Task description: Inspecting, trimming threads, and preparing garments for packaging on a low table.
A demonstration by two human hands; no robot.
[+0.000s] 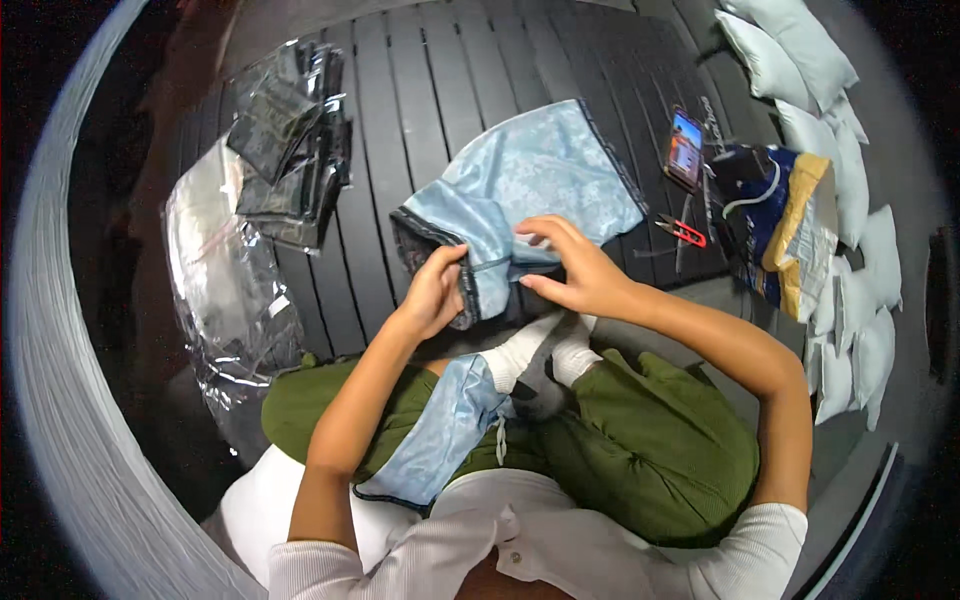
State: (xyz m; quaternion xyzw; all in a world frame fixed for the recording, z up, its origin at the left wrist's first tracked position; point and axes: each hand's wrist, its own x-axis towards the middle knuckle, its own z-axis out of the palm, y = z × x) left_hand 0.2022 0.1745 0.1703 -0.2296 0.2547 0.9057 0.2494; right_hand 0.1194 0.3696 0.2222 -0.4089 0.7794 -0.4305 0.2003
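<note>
A light-blue patterned cloth piece (550, 165) with dark trim, seemingly tube-shaped, lies on the dark slatted surface before me. My left hand (437, 292) pinches its dark-trimmed opening at the near left, thumb on top. At this end the edge is lifted, and a dark inside shows. My right hand (575, 268) hovers at the cloth's near side, thumb and fingers apart. Whether its fingertips touch the fabric I cannot tell. Across my lap rests a second light-blue cloth piece (430, 440), also dark-edged.
Dark items in clear packets (290, 140) are piled at the far left, beside clear plastic bags (225, 260). To the right are a lit phone (684, 150), red-handled thread snips (683, 232) and a blue-and-gold bag (800, 225). Several pale cushions (875, 255) line the right side.
</note>
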